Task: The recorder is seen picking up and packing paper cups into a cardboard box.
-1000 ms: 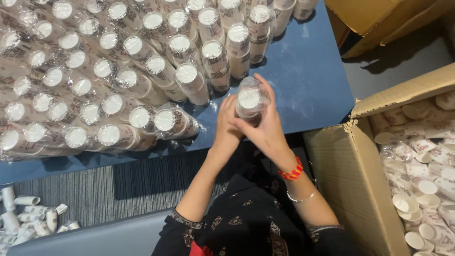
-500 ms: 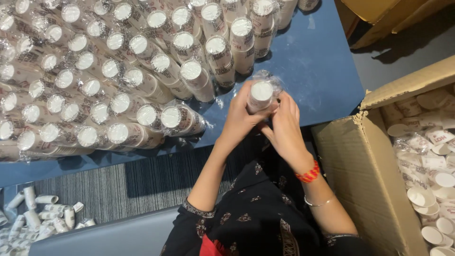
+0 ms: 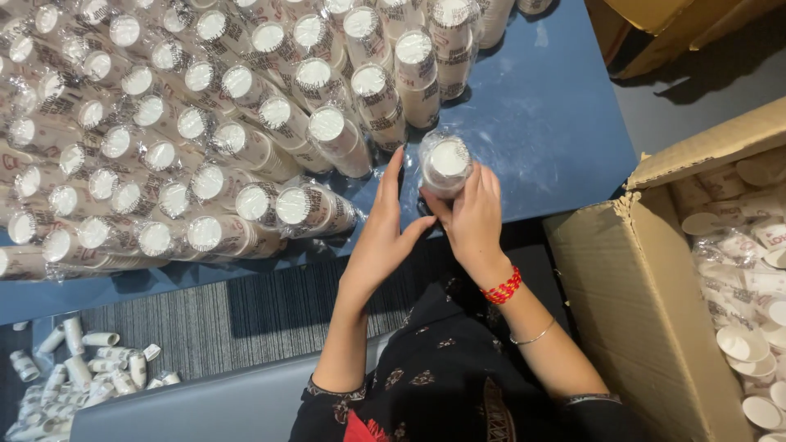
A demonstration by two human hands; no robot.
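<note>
My right hand (image 3: 473, 219) grips a stack of white paper cups wrapped in clear plastic (image 3: 445, 162), held upright over the blue table (image 3: 540, 123). My left hand (image 3: 385, 229) is flat and open with fingers apart, just to the left of the stack, its fingertips near the wrap. A red beaded bracelet and a thin bangle sit on my right wrist. Many more wrapped cup stacks (image 3: 205, 155) lie on the table to the left and behind.
An open cardboard box (image 3: 647, 286) with loose white cups and plastic wrap stands at the right. Another cardboard box (image 3: 679, 24) is at the top right. Small white rolls (image 3: 90, 368) lie on the striped floor at the lower left.
The wrapped stack has shifted slightly right and up. My left hand has come off it and spread open, leaving the right hand holding it.
</note>
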